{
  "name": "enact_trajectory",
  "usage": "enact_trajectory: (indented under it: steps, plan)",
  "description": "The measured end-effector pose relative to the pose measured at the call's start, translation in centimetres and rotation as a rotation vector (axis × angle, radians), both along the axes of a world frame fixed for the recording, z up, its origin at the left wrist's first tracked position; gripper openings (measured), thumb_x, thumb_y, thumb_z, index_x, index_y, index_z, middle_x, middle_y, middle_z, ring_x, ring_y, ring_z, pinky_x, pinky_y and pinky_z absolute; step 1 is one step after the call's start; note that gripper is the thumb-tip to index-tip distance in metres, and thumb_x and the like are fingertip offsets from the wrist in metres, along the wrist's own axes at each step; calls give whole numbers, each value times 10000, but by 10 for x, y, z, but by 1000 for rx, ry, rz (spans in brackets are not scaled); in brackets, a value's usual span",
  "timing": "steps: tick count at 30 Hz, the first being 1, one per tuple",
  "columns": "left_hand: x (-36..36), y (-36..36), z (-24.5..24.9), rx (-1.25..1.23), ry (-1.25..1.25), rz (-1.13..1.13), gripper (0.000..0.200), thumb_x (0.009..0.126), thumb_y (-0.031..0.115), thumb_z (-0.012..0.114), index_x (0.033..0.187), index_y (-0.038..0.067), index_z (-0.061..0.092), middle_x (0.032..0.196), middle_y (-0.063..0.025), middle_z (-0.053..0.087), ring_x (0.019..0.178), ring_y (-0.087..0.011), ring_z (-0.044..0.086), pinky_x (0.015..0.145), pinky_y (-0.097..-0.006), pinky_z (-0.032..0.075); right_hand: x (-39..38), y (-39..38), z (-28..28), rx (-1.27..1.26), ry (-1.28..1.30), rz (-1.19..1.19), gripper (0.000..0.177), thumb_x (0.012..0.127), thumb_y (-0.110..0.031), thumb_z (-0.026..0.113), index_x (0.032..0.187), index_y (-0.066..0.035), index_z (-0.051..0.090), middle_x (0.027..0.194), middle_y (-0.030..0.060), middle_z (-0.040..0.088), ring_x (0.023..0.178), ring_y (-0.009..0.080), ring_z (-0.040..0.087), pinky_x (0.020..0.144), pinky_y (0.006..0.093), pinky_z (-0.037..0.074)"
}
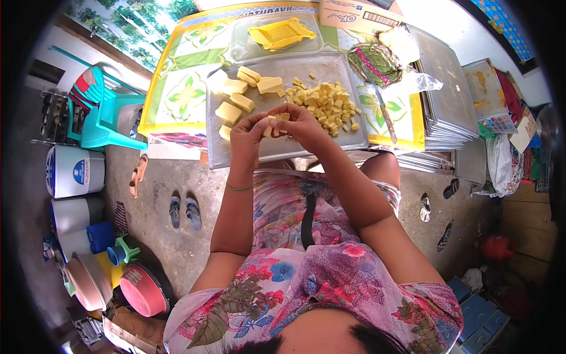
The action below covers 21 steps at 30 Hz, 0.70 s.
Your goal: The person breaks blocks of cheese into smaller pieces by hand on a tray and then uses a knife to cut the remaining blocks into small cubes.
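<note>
At the tray's (223, 154) near edge, a yellow piece (267, 131) is pinched narrowly by left hand (246, 134) and right hand (304, 127), presumably so fragments are caught.

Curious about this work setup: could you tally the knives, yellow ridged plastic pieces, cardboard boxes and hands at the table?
Knife: 1
Yellow ridged plastic piece: 1
Cardboard box: 1
Hands: 2 (left hand, right hand)
Total: 5

Brown cardboard box (348, 20): "OK" beside barcode. Yellow-bordered floral plastic tablecloth (187, 94): "BIRTHDAY", partly obscured. White boxy plastic appliance (66, 171): "EUREKA", vertical, beside blue emblem.
</note>
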<state>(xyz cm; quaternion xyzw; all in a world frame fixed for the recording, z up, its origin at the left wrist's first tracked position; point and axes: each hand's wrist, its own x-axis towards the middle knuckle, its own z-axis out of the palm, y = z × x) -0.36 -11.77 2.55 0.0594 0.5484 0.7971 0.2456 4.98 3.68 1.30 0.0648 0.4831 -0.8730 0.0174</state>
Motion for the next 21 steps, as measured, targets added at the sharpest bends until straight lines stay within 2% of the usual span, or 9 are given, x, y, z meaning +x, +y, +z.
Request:
enact_trajectory:
  steps: [10,16,21]
  plan:
    - [-1,-3,-2,100,-58,-88,239,877,42,623,1103,-33,611,998,-93,656,877,-172,641,800,-308,531,4,4,-1,-106,-69,-18,299,819,-70,711,1092,-28,598,940,40,637,832,117,615,733,244,509]
    - [1,-4,-6,92,-39,-96,285,855,13,639,1134,-34,597,1020,-108,654,892,-186,643,808,-318,528,8,4,6,142,11,0,418,774,-56,738,1146,-8,554,908,60,651,789,112,630,711,225,503]
    - [3,-3,-7,77,-37,-64,292,859,13,636,1145,-32,593,1027,-109,653,901,-190,643,820,-324,528,6,6,4,129,-21,23,449,757,-27,731,1163,0,541,896,70,657,790,118,640,718,227,508]
